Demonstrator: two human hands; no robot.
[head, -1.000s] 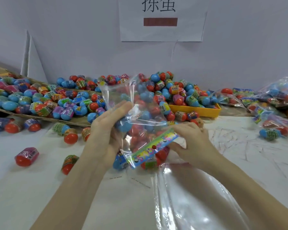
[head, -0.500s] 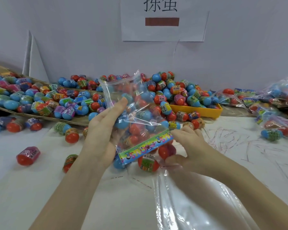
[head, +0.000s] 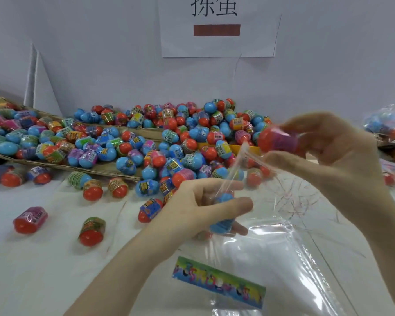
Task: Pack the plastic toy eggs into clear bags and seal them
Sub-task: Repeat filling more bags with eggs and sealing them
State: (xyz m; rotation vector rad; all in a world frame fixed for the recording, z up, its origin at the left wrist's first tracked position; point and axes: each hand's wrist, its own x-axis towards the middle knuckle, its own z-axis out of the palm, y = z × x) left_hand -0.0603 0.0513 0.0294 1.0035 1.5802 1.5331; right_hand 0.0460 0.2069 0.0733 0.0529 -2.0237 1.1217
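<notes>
The left hand (head: 192,206) sits just in front of the heap of toy eggs (head: 146,142), its fingers (head: 235,205) curled round a blue egg (head: 222,215) and pinching the near edge of a thin clear bag (head: 240,165). The right hand (head: 333,153), raised to the right of the heap, holds a red egg with a purple band (head: 277,140) between thumb and curled fingers and also seems to pinch the bag's far edge, so the film is stretched taut between the two hands. Whether the blue egg is already inside the film or only behind it is unclear. On the worktop (head: 43,270) near the person lies a stack of flat clear bags (head: 271,258) with a colourful strip (head: 219,281) on it; filled bags (head: 388,124) lie at the far right of the heap. The main risk, as I judge it, is the stretched film: pulled harder it could tear or slip from one pinch, and the mouth would collapse before the red egg goes in. Each hand does two jobs at once, so an egg could slip out, roll across the worktop and join the loose ones left of the heap.
</notes>
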